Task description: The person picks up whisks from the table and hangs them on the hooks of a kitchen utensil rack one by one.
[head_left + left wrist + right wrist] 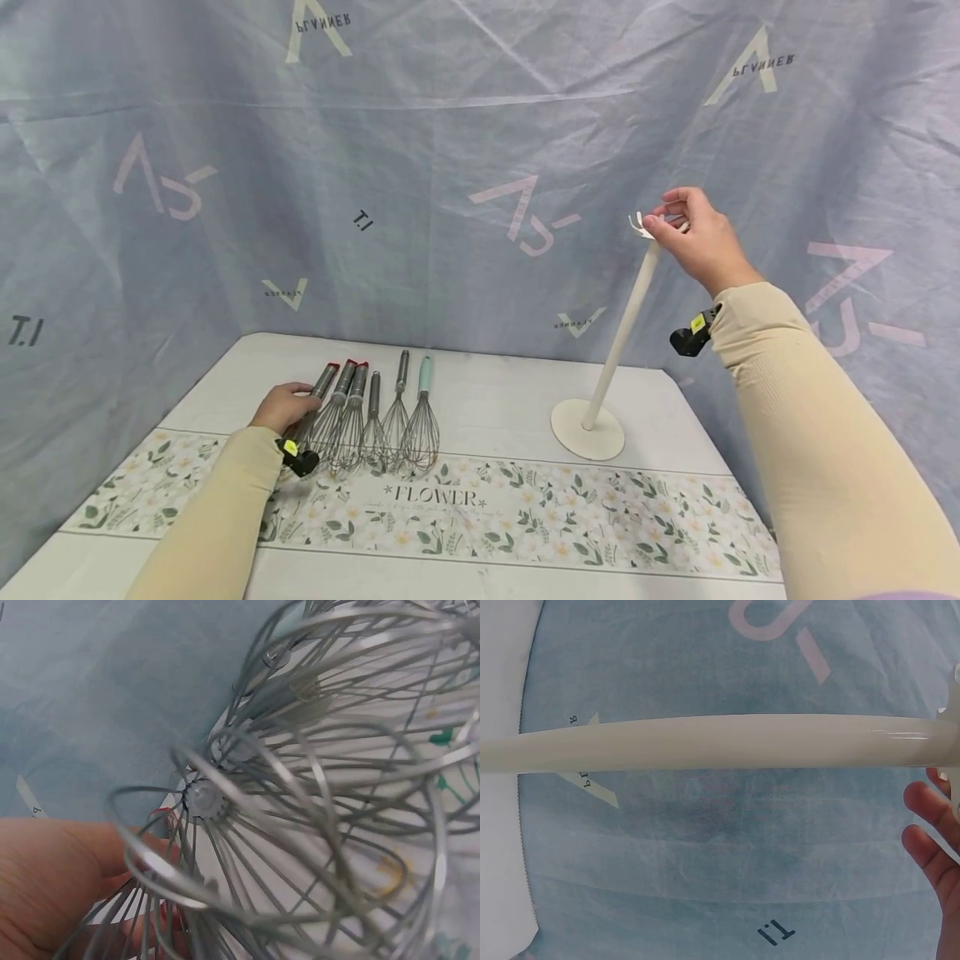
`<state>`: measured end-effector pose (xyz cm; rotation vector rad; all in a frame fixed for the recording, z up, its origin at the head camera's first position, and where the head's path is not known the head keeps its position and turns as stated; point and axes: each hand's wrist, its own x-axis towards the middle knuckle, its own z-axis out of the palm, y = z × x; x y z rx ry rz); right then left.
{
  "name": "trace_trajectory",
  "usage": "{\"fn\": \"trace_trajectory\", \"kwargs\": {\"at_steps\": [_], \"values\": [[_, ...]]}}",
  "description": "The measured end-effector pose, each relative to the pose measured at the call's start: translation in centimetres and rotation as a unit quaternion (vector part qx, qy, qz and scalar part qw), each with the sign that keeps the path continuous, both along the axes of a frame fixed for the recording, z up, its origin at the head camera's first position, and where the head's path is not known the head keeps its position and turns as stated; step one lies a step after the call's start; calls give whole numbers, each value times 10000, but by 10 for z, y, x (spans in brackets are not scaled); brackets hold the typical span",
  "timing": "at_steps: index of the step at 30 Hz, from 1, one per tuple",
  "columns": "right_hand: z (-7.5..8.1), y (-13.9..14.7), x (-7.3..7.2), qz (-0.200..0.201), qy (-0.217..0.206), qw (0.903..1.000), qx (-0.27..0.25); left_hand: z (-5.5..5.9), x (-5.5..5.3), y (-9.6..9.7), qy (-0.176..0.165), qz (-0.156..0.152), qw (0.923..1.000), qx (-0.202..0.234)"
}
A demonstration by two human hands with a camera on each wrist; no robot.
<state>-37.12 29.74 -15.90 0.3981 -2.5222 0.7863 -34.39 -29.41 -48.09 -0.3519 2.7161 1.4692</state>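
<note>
My left hand [287,406] grips the leftmost whisk [326,380] of a row lying on the table; it has a grey handle with a red end. In the left wrist view, overlapping wire loops partly cover the fingers [124,851]. Up at the right, my right hand [701,237] holds the hooked top of a white upright stand [628,321], thumb and fingers about its hooks. The stand's pole crosses the right wrist view, where the fingertips [922,801] show at the right edge beside the top.
Beside the gripped whisk lie two more red-ended whisks, a short grey-handled whisk [374,400], a longer grey one [402,371] and a mint-handled whisk [425,375]. The stand's round base [566,429] rests on the white table [495,400]. A grey-blue cloth [450,308] hangs behind.
</note>
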Motion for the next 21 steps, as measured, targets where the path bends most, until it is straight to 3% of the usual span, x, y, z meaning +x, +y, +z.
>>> {"fn": "trace_trajectory", "kwargs": {"at_steps": [8, 21], "values": [[-1, 1, 1, -11, 15, 10000, 50, 1, 2, -1, 186, -29, 9996, -210], [-1, 0, 2, -37, -32, 10000, 73, 10, -1, -7, 552, 436, 9922, -1025]]}}
